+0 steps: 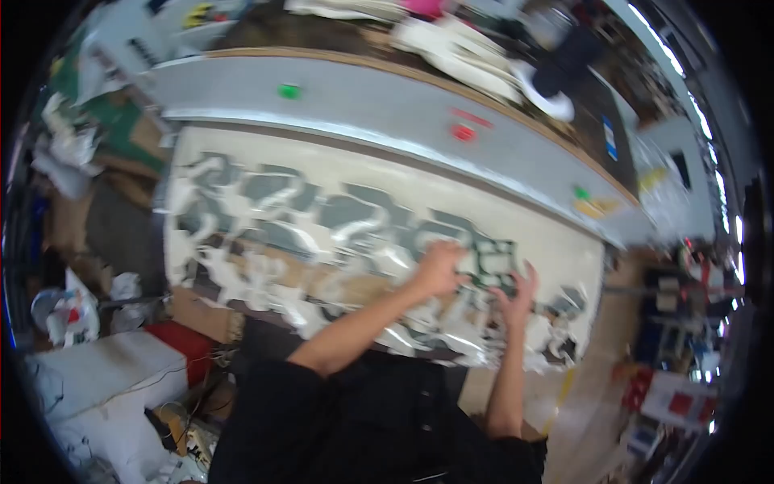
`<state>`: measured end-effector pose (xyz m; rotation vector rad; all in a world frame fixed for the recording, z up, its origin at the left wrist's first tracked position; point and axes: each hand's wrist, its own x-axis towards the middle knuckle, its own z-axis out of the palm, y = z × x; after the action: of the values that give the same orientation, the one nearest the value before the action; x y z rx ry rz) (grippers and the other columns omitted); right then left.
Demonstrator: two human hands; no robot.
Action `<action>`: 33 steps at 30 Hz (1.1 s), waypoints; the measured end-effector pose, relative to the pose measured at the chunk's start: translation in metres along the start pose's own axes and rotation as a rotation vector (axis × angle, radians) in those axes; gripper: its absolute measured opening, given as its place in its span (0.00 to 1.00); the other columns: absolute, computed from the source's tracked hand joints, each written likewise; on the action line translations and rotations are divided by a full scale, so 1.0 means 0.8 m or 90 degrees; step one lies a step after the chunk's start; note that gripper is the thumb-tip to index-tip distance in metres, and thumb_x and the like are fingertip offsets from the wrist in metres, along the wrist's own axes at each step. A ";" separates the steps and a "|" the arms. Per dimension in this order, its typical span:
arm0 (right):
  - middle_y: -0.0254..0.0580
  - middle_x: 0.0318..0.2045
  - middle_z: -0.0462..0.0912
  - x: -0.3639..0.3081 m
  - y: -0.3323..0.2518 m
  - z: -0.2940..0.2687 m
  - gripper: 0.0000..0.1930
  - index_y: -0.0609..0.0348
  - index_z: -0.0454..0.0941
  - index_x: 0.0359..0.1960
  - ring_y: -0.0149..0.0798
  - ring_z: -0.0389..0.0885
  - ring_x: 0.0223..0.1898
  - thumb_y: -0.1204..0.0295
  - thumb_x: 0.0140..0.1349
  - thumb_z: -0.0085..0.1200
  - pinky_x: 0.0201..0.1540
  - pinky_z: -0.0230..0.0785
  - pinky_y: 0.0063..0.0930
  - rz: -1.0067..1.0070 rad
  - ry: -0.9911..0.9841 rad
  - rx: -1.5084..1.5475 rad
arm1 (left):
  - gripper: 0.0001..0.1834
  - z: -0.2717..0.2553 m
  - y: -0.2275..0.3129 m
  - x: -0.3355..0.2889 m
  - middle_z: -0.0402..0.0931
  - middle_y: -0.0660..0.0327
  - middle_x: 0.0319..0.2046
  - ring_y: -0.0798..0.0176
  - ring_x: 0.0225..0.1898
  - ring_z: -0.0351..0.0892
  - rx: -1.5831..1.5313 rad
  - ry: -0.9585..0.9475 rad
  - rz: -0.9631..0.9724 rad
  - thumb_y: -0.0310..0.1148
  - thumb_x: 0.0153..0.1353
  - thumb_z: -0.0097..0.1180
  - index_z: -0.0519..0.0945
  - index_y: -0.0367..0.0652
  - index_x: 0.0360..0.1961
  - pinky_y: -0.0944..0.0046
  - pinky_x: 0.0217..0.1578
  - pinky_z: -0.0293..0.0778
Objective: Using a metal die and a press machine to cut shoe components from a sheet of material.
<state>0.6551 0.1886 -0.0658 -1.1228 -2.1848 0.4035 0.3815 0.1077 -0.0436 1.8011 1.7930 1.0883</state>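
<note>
A small dark green openwork frame point(497, 245), looking like a cutting die, rests on a glossy, patchy sheet point(347, 252) with many grey-green cut shapes. At the frame's left edge, my left hand point(439, 268) has its fingers bent and closed on it, though blur softens the contact. My right hand point(520, 297) is beside the lower right corner, thumb and fingers spread apart. Beneath the sheet lies a broad cream board point(556, 244). Loose film or scraps bunch along its near edge, close to my forearms.
A long silver beam point(363, 109) with green and red buttons crosses behind the board. White material point(459, 52) and dark items lie on top of it. At lower left stands a white box-like unit point(113, 375) with cables. Cluttered shelves line the right side.
</note>
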 end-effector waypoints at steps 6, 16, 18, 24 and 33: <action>0.61 0.75 0.63 -0.053 0.122 -0.091 0.28 0.51 0.84 0.48 0.71 0.55 0.76 0.57 0.47 0.82 0.76 0.52 0.63 0.006 0.015 -0.039 | 0.31 0.139 0.121 0.004 0.83 0.53 0.50 0.48 0.58 0.78 0.083 0.017 -0.034 0.37 0.53 0.77 0.84 0.43 0.59 0.45 0.62 0.63; 0.39 0.59 0.86 -0.138 0.234 -0.183 0.25 0.47 0.84 0.55 0.53 0.72 0.74 0.59 0.56 0.77 0.80 0.35 0.76 0.158 -0.034 -0.072 | 0.34 0.321 0.206 -0.034 0.80 0.49 0.61 0.43 0.63 0.76 0.060 0.138 -0.130 0.35 0.63 0.72 0.76 0.39 0.69 0.45 0.65 0.65; 0.42 0.61 0.86 -0.132 0.243 -0.187 0.23 0.49 0.84 0.57 0.53 0.74 0.73 0.65 0.60 0.75 0.81 0.37 0.71 0.150 -0.020 0.067 | 0.37 0.331 0.204 -0.049 0.77 0.45 0.65 0.39 0.67 0.74 0.155 0.185 -0.119 0.36 0.64 0.70 0.72 0.36 0.72 0.44 0.69 0.63; 0.46 0.58 0.89 -0.123 0.265 -0.210 0.20 0.51 0.84 0.58 0.52 0.76 0.72 0.72 0.64 0.70 0.82 0.36 0.69 0.182 -0.101 0.136 | 0.40 0.347 0.208 -0.071 0.72 0.35 0.69 0.34 0.70 0.71 0.054 0.130 -0.111 0.39 0.65 0.69 0.69 0.34 0.75 0.40 0.74 0.59; 0.44 0.57 0.89 -0.106 0.277 -0.195 0.19 0.49 0.86 0.56 0.52 0.75 0.73 0.71 0.63 0.72 0.82 0.35 0.69 0.132 -0.079 0.075 | 0.40 0.337 0.199 -0.060 0.72 0.36 0.69 0.35 0.72 0.69 0.062 0.100 -0.144 0.42 0.63 0.70 0.73 0.35 0.73 0.40 0.74 0.58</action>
<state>0.9305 0.2472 -0.1002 -1.2929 -2.1240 0.6998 0.6915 0.1108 -0.1092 1.5533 2.1162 1.0952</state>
